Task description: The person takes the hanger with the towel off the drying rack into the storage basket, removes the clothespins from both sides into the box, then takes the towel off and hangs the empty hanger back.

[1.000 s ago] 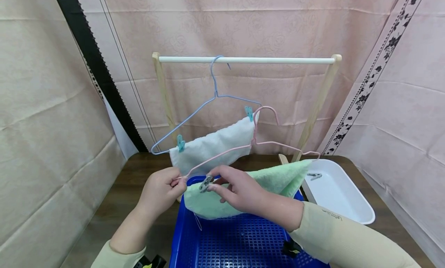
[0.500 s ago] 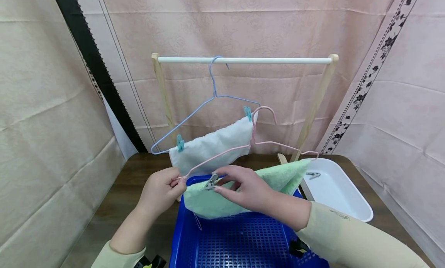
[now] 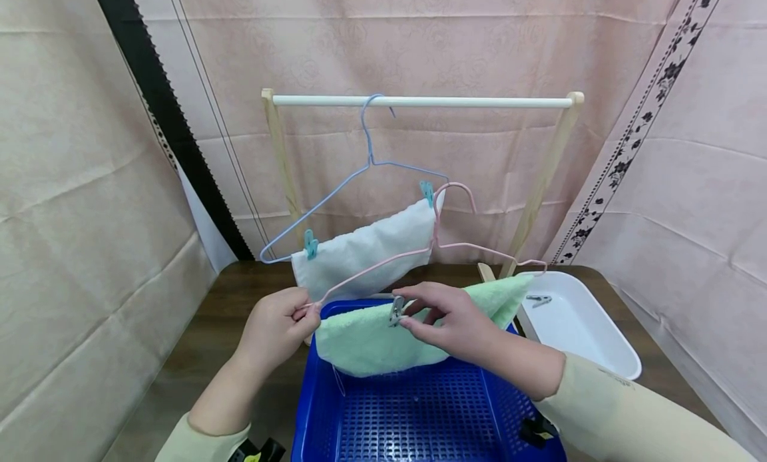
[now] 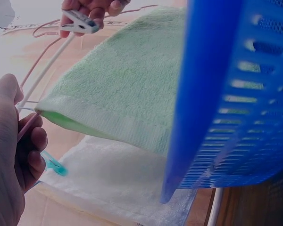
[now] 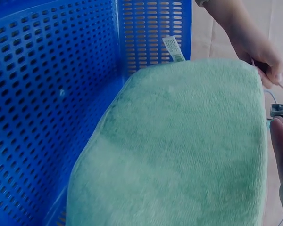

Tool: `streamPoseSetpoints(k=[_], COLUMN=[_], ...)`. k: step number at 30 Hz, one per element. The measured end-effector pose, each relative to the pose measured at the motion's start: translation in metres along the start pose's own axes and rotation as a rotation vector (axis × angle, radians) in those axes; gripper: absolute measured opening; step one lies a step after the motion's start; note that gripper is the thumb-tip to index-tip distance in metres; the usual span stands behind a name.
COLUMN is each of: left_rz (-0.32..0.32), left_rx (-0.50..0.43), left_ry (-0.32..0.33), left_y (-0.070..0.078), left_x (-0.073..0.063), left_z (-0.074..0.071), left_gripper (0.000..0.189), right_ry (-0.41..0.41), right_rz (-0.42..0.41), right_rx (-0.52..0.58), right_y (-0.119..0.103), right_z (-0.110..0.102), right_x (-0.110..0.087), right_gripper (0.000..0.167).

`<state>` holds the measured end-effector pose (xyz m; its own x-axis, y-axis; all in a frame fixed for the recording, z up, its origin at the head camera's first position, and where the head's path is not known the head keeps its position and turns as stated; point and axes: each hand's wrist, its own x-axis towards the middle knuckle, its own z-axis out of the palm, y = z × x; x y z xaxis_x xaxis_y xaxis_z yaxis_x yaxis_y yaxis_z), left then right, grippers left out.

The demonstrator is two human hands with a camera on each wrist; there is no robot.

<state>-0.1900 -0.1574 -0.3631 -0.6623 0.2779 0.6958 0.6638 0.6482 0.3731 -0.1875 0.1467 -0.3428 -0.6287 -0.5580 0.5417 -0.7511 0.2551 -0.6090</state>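
Note:
My left hand [image 3: 272, 335] grips the left end of a pink wire hanger [image 3: 365, 270], whose hook stands up with nothing behind its curve but curtain. A light green towel [image 3: 371, 349] is draped over the hanger's lower bar and hangs into the blue basket. Between thumb and fingertips my right hand [image 3: 452, 319] pinches a grey clothespin [image 3: 396, 311], just above the towel's top edge near its middle. In the left wrist view the same clothespin [image 4: 80, 22] shows above the towel. A white label [image 5: 173, 48] sticks out from the towel's edge in the right wrist view.
The blue perforated basket [image 3: 304, 409] stands in front. Behind it, a blue hanger [image 3: 332, 197] hangs from the rack's white bar [image 3: 479, 102], with a white towel [image 3: 365, 249] held by teal clothespins [image 3: 310, 245]. At right, a white tray [image 3: 590, 335] holds a grey clothespin [image 3: 539, 301].
My right hand has moved right along the towel's top edge with the clothespin, away from my left hand, turning the clothespin more upright. My left hand keeps its grip on the hanger.

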Motion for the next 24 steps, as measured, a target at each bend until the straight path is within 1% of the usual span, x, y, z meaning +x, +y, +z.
streamPoseSetpoints(k=[7, 14, 17, 24], left_rz=[-0.015, -0.006, 0.003, 0.017], left_rx=[-0.006, -0.01, -0.007, -0.005], left_ry=[-0.005, 0.0, 0.005, 0.02], left_y=[0.0, 0.001, 0.0, -0.001], left_x=[0.0, 0.0, 0.0, -0.001], left_z=[0.0, -0.001, -0.001, -0.001], left_gripper=[0.042, 0.042, 0.042, 0.043], right_ry=[0.016, 0.032, 0.046, 0.089], right_rz=[-0.032, 0.02, 0.027, -0.017], right_rx=[-0.077, -0.134, -0.155, -0.224], right_y=[0.007, 0.012, 0.015, 0.02], right_z=[-0.014, -0.03, -0.037, -0.054], right_x=[-0.011, -0.026, -0.033, -0.045], right_gripper=[0.039, 0.039, 0.039, 0.04])
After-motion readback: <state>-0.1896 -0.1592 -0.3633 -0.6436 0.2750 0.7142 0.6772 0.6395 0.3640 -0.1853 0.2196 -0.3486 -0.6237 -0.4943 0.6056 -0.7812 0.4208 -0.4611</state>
